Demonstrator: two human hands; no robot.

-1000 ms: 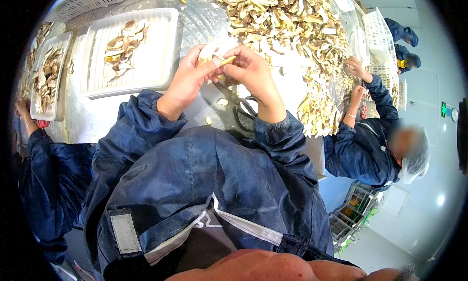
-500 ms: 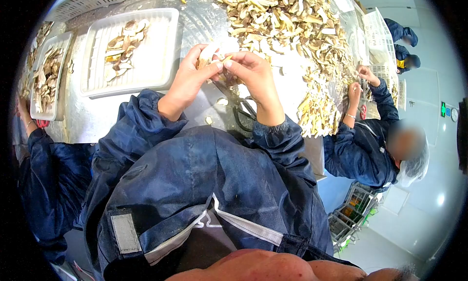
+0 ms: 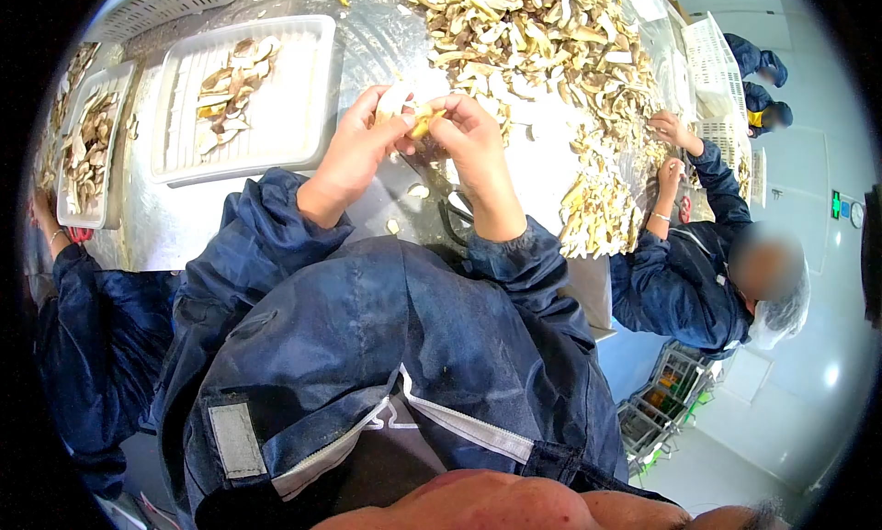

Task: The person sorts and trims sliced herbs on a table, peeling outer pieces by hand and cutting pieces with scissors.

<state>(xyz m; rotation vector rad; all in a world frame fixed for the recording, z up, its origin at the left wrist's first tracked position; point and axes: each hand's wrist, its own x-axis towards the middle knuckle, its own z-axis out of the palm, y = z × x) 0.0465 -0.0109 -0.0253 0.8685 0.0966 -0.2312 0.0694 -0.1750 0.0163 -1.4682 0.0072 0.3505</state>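
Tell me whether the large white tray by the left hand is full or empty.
Neither: the large white tray is partly filled. A loose cluster of slices lies in it, with much of its ribbed base bare.

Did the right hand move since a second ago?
Yes, a little: the right hand shifted left at the wrist, toward the big tray, which stayed put.

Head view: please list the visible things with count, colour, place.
Slices: many, yellow and brown, table and trays
Table: one, grey, upper half
Trays: two, translucent white, left
Baskets: several, white, upper left, right
Dark loops: count unclear, black, beside right sleeve
Red loops: two, red, left and right
Rack: one, grey, lower right
Sign: one, green, right wall
Other people: four, in navy, left and right
Held pieces: count unclear, yellowish, between hands
Left hand, right hand: one each, bare, upper middle
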